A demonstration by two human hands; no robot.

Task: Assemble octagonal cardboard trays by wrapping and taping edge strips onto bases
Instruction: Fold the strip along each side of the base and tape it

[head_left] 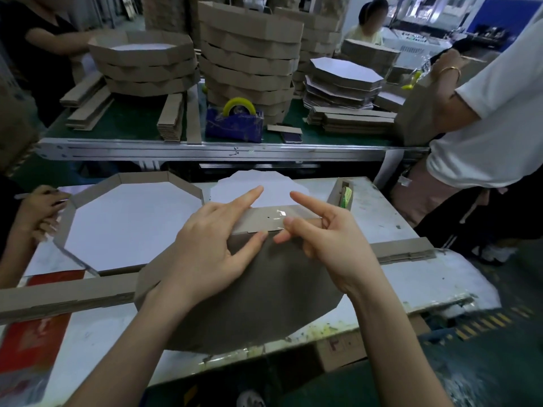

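You are early in this tray. The brown octagonal cardboard base lies brown side up, tipped toward you over the near edge of the white table. The brown cardboard edge strip stands against only its far side, fixed there by one glossy piece of clear tape. The rest of the strip runs out flat across the table to your left and right. By my reading, the other sides have yet to be wrapped and taped.

Your left hand sits on the base's far left part. Its thumb is at the fold line, its index finger is straight out past the strip's top, and it seems to pinch the strip. Your right hand is just to the right of the tape. Its thumb tip presses the tape's lower edge and its curled fingers are behind the strip, with the index finger lifted clear. The two hands nearly meet at the taped spot.

A finished white-lined octagonal tray rests to the left. Tall stacks of finished brown trays stand on the far table.
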